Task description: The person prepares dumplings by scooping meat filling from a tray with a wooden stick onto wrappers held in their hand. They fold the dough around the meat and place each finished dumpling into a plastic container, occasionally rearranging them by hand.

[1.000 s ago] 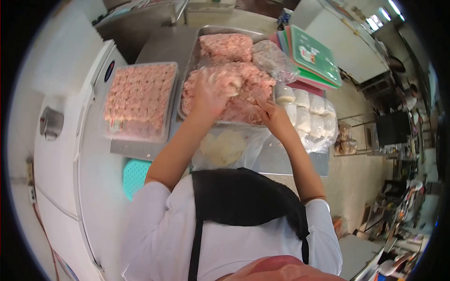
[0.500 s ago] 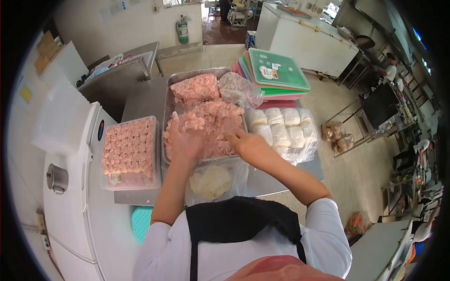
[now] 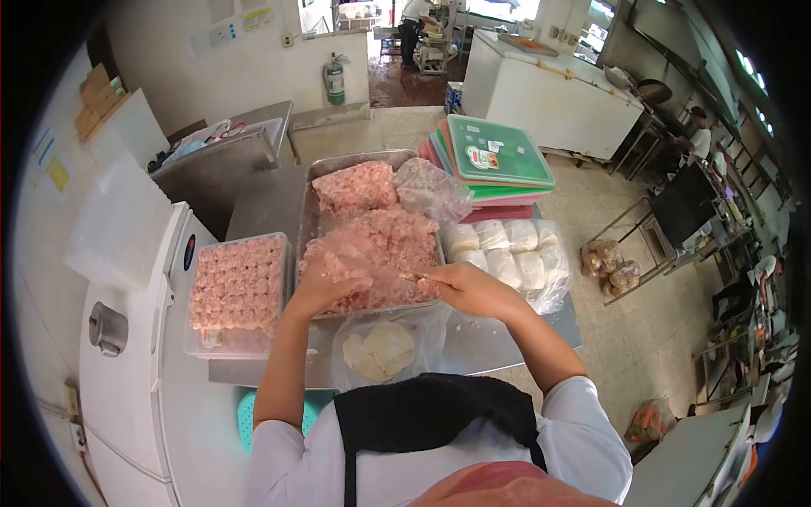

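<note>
- Head view, going left to right: at 9 o'clock a clear tub of formed dumplings point(image 3: 238, 287) sits on the steel table point(image 3: 473, 338), just beside the big metal tray point(image 3: 307, 221).
- Left hand point(image 3: 319, 283) is over the near edge of the tray, fingers curled around a clear wrapper point(image 3: 359, 252) with a lump of pink filling in it. Looks cupped and closed on it, not spread flat.
- Minced meat mound point(image 3: 397, 245) fills the tray at 12 o'clock from the hands, touching both of them.
- Right hand point(image 3: 469, 287) comes in from 3 o'clock, fingers pressed together on a thin stick-like tool pointing at the left hand. Can't tell exactly what the tool is.
- Stack of round wrappers point(image 3: 380, 348) lies in a bag at 6 o'clock, near the apron.
- Bag of white dough balls point(image 3: 511, 253) sits at 2 o'clock, coloured lids point(image 3: 498, 152) stacked behind it.
- My take on doing this step well: keep the cupped hand low over the tray so drips land there, take a modest scoop so the wrapper can close, and keep the edges clean so the pleats stick.
</note>
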`<action>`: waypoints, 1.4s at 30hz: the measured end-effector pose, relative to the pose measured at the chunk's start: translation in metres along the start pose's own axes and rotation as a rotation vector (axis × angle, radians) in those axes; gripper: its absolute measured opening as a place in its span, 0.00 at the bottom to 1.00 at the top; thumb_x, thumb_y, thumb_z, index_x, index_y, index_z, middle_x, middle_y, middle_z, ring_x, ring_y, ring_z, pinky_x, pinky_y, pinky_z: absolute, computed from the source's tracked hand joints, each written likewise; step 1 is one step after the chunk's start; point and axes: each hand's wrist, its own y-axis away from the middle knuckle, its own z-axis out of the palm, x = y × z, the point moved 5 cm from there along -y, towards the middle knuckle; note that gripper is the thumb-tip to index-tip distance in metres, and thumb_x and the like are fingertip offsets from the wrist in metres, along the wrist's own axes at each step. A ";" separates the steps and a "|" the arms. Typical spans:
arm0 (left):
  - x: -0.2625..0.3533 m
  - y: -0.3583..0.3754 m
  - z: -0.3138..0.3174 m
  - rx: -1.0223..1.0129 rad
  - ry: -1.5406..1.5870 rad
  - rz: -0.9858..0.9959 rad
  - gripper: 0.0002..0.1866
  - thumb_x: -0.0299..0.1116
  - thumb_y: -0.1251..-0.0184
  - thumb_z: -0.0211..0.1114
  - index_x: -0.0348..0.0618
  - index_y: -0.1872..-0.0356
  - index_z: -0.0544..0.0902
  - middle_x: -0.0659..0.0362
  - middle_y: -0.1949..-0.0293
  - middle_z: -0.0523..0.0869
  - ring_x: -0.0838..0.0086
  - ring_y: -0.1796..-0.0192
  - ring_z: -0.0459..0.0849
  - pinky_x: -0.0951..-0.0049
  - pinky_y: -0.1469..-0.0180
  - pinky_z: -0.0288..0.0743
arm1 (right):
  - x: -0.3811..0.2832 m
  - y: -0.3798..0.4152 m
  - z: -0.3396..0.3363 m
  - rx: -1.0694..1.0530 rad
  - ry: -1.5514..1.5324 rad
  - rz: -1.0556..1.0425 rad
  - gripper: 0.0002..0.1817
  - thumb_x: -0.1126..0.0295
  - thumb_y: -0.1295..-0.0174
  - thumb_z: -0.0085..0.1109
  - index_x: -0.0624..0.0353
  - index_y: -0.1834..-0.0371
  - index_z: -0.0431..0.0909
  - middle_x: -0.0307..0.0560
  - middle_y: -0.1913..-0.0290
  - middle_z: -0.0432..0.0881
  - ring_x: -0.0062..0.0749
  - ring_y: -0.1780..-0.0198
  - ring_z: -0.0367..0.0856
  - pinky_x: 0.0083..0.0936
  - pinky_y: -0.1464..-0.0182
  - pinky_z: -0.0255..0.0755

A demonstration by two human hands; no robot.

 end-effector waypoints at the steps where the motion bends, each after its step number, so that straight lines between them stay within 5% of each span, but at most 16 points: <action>1: -0.011 0.000 -0.003 -0.032 0.014 -0.049 0.39 0.29 0.49 0.76 0.41 0.34 0.69 0.55 0.40 0.77 0.71 0.40 0.76 0.67 0.42 0.73 | -0.002 0.000 0.005 0.009 0.005 -0.022 0.17 0.65 0.30 0.52 0.58 0.41 0.76 0.57 0.56 0.83 0.45 0.56 0.82 0.29 0.50 0.73; 5: 0.008 0.001 0.004 -0.185 0.115 -0.205 0.34 0.32 0.49 0.76 0.37 0.39 0.72 0.54 0.43 0.79 0.71 0.46 0.80 0.69 0.44 0.75 | 0.014 -0.008 0.026 -0.008 0.043 -0.057 0.18 0.67 0.32 0.55 0.58 0.41 0.76 0.56 0.52 0.83 0.47 0.50 0.82 0.31 0.47 0.74; 8: -0.021 0.002 -0.005 0.021 -0.293 0.182 0.33 0.34 0.47 0.75 0.37 0.40 0.72 0.57 0.52 0.82 0.76 0.49 0.79 0.73 0.50 0.77 | 0.050 -0.019 0.027 0.043 0.118 -0.132 0.19 0.69 0.35 0.57 0.59 0.41 0.76 0.55 0.53 0.83 0.48 0.52 0.83 0.34 0.51 0.76; 11: -0.054 -0.002 -0.005 0.045 0.069 -0.323 0.32 0.34 0.47 0.74 0.36 0.41 0.72 0.56 0.52 0.83 0.74 0.51 0.81 0.72 0.50 0.77 | 0.021 -0.013 0.016 0.185 0.415 -0.037 0.21 0.72 0.39 0.58 0.57 0.41 0.75 0.53 0.58 0.83 0.47 0.58 0.83 0.38 0.59 0.77; 14: -0.063 -0.005 -0.003 0.105 -0.075 -0.397 0.18 0.38 0.44 0.72 0.35 0.56 0.84 0.56 0.63 0.87 0.74 0.63 0.84 0.73 0.66 0.78 | 0.007 -0.009 0.034 0.317 0.519 -0.106 0.22 0.72 0.41 0.58 0.52 0.40 0.74 0.51 0.64 0.81 0.46 0.64 0.82 0.41 0.65 0.76; 16: -0.054 -0.005 0.007 0.065 -0.117 -0.260 0.13 0.37 0.40 0.69 0.38 0.60 0.86 0.57 0.66 0.87 0.75 0.65 0.83 0.74 0.67 0.77 | 0.039 -0.013 0.054 0.300 0.525 -0.075 0.22 0.69 0.39 0.57 0.50 0.40 0.75 0.51 0.66 0.80 0.46 0.65 0.81 0.41 0.67 0.75; 18: -0.019 -0.014 0.015 -0.038 -0.389 -0.240 0.16 0.37 0.40 0.68 0.40 0.54 0.85 0.57 0.62 0.88 0.73 0.65 0.84 0.70 0.64 0.78 | 0.094 -0.016 0.057 0.201 0.584 0.109 0.20 0.66 0.37 0.55 0.49 0.41 0.75 0.51 0.66 0.80 0.48 0.65 0.81 0.41 0.66 0.75; 21: 0.004 -0.003 0.019 0.034 -0.113 -0.339 0.26 0.40 0.44 0.71 0.41 0.44 0.79 0.52 0.51 0.85 0.64 0.55 0.83 0.63 0.52 0.77 | 0.101 0.002 0.040 0.064 0.499 0.253 0.12 0.66 0.36 0.52 0.54 0.52 0.80 0.54 0.64 0.82 0.50 0.61 0.83 0.42 0.61 0.75; 24: 0.008 -0.005 0.012 0.140 -0.685 0.063 0.36 0.46 0.48 0.75 0.38 0.40 0.74 0.49 0.46 0.81 0.66 0.41 0.78 0.66 0.39 0.71 | 0.088 0.021 0.010 0.207 0.267 0.230 0.14 0.64 0.33 0.52 0.57 0.50 0.81 0.56 0.60 0.83 0.53 0.59 0.82 0.43 0.57 0.74; 27: 0.014 -0.010 0.021 0.010 -0.428 0.011 0.38 0.45 0.51 0.76 0.38 0.38 0.74 0.49 0.43 0.79 0.59 0.38 0.75 0.65 0.35 0.66 | 0.054 0.026 -0.002 0.181 -0.157 0.032 0.17 0.62 0.32 0.53 0.56 0.44 0.78 0.59 0.58 0.83 0.55 0.57 0.81 0.44 0.55 0.74; 31: 0.000 -0.004 0.035 0.060 -0.463 -0.002 0.29 0.45 0.51 0.75 0.41 0.48 0.80 0.49 0.46 0.81 0.60 0.41 0.76 0.62 0.38 0.68 | 0.054 0.016 0.030 0.113 -0.129 -0.138 0.19 0.62 0.33 0.55 0.58 0.43 0.77 0.58 0.57 0.83 0.54 0.57 0.81 0.42 0.56 0.75; 33: 0.009 -0.012 0.042 -0.010 -0.572 0.107 0.26 0.45 0.52 0.75 0.40 0.54 0.82 0.50 0.50 0.83 0.61 0.45 0.79 0.63 0.42 0.71 | 0.067 0.013 0.017 0.165 0.111 -0.163 0.19 0.63 0.34 0.55 0.56 0.42 0.76 0.57 0.57 0.82 0.53 0.57 0.82 0.42 0.57 0.76; 34: 0.002 -0.015 0.042 0.015 -0.566 0.008 0.24 0.44 0.51 0.75 0.40 0.56 0.83 0.50 0.52 0.84 0.61 0.47 0.80 0.64 0.44 0.72 | 0.068 0.013 0.010 0.190 0.231 -0.176 0.19 0.64 0.35 0.55 0.55 0.42 0.76 0.56 0.57 0.82 0.52 0.58 0.82 0.43 0.58 0.76; 37: -0.023 -0.008 0.042 0.107 -0.481 -0.160 0.20 0.42 0.50 0.74 0.39 0.60 0.84 0.52 0.58 0.86 0.61 0.54 0.83 0.66 0.49 0.75 | 0.035 0.025 0.004 0.235 0.359 -0.130 0.14 0.63 0.34 0.55 0.55 0.47 0.78 0.52 0.60 0.82 0.52 0.60 0.81 0.45 0.57 0.75; 39: -0.034 0.000 0.043 0.178 -0.317 -0.102 0.19 0.42 0.48 0.73 0.39 0.60 0.83 0.51 0.60 0.86 0.61 0.57 0.84 0.65 0.52 0.76 | 0.065 0.014 0.033 0.236 0.316 -0.096 0.14 0.62 0.34 0.54 0.53 0.48 0.78 0.51 0.60 0.81 0.52 0.60 0.81 0.45 0.57 0.74; 42: -0.030 -0.002 0.049 0.026 -0.480 -0.254 0.21 0.40 0.48 0.73 0.38 0.57 0.82 0.53 0.57 0.86 0.63 0.54 0.84 0.66 0.50 0.76 | 0.122 0.009 0.049 0.120 0.410 0.078 0.14 0.61 0.34 0.51 0.53 0.50 0.78 0.52 0.63 0.82 0.51 0.61 0.82 0.45 0.61 0.75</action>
